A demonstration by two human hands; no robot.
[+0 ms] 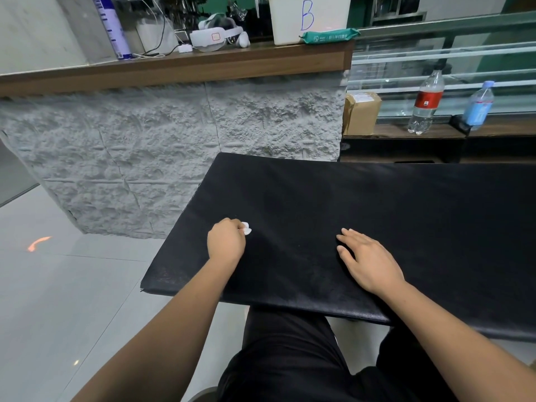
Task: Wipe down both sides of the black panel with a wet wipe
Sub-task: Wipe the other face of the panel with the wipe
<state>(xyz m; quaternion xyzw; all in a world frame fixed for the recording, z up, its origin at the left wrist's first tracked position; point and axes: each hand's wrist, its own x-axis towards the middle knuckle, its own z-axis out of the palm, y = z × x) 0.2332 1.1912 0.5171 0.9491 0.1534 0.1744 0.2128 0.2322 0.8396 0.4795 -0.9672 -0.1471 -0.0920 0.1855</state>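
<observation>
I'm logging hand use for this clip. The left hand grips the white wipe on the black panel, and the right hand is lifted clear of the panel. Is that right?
Not quite. The left hand does grip the white wipe on the black panel, but the right hand is not lifted clear: the head view shows it resting flat on the panel, fingers straight.

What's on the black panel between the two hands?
Nothing: the head view shows only bare black panel between the left hand, which pinches the white wipe, and the flat right hand.
</observation>
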